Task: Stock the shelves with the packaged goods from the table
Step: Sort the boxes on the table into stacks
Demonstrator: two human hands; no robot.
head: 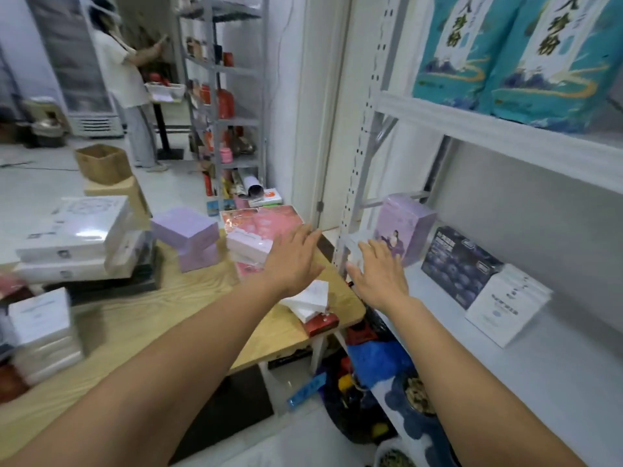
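Observation:
Both my hands are stretched forward with straight fingers and hold nothing. My left hand (292, 261) hovers over the wooden table (135, 318), just in front of a pale pink box (247, 245) lying on flat pink packs (266, 220). My right hand (379, 271) is at the left end of the white shelf (539, 358), close to an upright lilac box (404, 227). Further along the shelf stand a dark blue box (455, 264) and a white pouch (505, 305). Lilac boxes (187, 232) and white boxes (72, 237) are stacked on the table.
Teal bags (512, 52) fill the upper shelf. Small white boxes (308, 299) and a red box (322, 323) lie at the table's corner. Bags and tubs crowd the floor under the shelf. Cardboard boxes (104, 163) stand beyond the table. Another person (124, 75) works at a grey rack (222, 96).

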